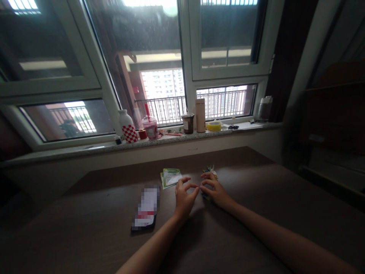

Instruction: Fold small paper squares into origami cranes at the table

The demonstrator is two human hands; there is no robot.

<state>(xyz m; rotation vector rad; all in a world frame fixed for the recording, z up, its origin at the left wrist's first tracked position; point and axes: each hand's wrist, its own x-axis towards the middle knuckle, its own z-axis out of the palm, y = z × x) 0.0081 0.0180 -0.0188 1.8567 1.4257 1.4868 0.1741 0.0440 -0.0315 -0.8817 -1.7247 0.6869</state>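
Over the middle of the table my left hand (184, 198) and my right hand (214, 191) meet, fingertips almost touching. Each has thumb and index finger closed in a pinch; whatever lies between them is too small to make out. Just behind my right hand is a small heap of crumpled, multicoloured scraps (211, 168), partly covered by the fingers. Beyond my left hand lie flat green-and-white packets (170, 177). To the left of that hand rests a phone (146, 205), its screen blurred out.
The brown table (94, 213) ends before a stone windowsill (171, 139). Along the sill stand a checkered bottle (128, 127), a pink drink cup (150, 126), a dark drink cup (188, 123), a tan flask (200, 116) and a yellow tape roll (214, 126).
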